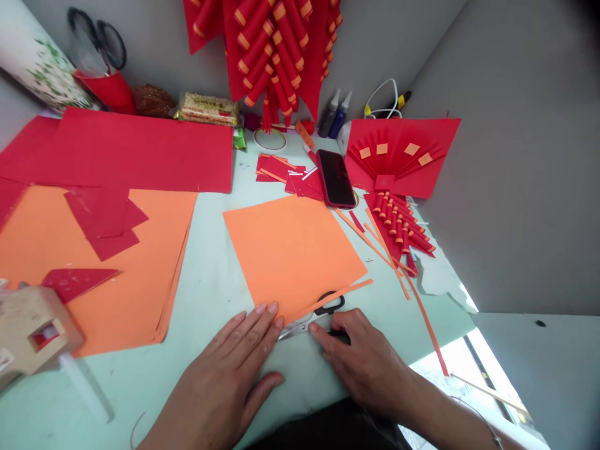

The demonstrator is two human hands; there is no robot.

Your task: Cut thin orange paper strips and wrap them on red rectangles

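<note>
My left hand (239, 359) lies flat on the pale green table (210, 281), fingers stretched out, fingertips touching the near corner of an orange paper sheet (293, 247). My right hand (360, 356) rests beside it, fingers curled over a pair of black-handled scissors (312, 319) that lie on the table at the sheet's near edge. A thin orange strip (342, 292) hangs off that edge, partly cut.
A stack of orange sheets (94, 269) with red scraps sits left, red sheets (126, 150) behind. A glue gun (32, 328) is at near left. A phone (335, 178), red scraps, glue bottles (335, 114), red paper firecrackers (398, 225), a red fan (398, 156) and orange strips lie right.
</note>
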